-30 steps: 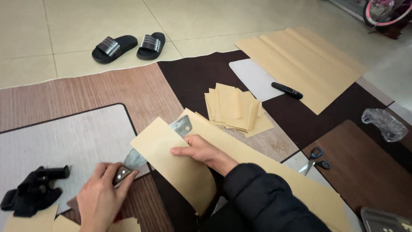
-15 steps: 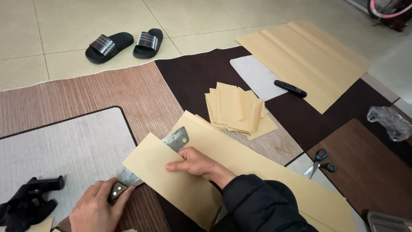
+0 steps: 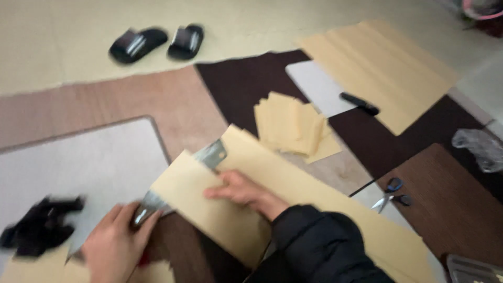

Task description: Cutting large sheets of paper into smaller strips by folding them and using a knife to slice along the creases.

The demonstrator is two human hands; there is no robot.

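head view: left hand [image 3: 112, 246] fingers grip the cleaver [image 3: 181, 181] handle; right hand [image 3: 238, 189] lies flat, fingers open, on the folded paper [image 3: 209, 209]; a slip could nick those fingers.

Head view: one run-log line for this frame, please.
left hand: grips cleaver handle | right hand: flat on folded tan sheet | blade: inside fold | cut stack: beyond

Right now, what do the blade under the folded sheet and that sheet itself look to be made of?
The blade looks like metal: grey, with a dull sheen, though blurred. The folded sheet looks like tan kraft-type paper, matte, thin enough to fold over the blade. The right hand presses it flat; the left hand grips the handle end.
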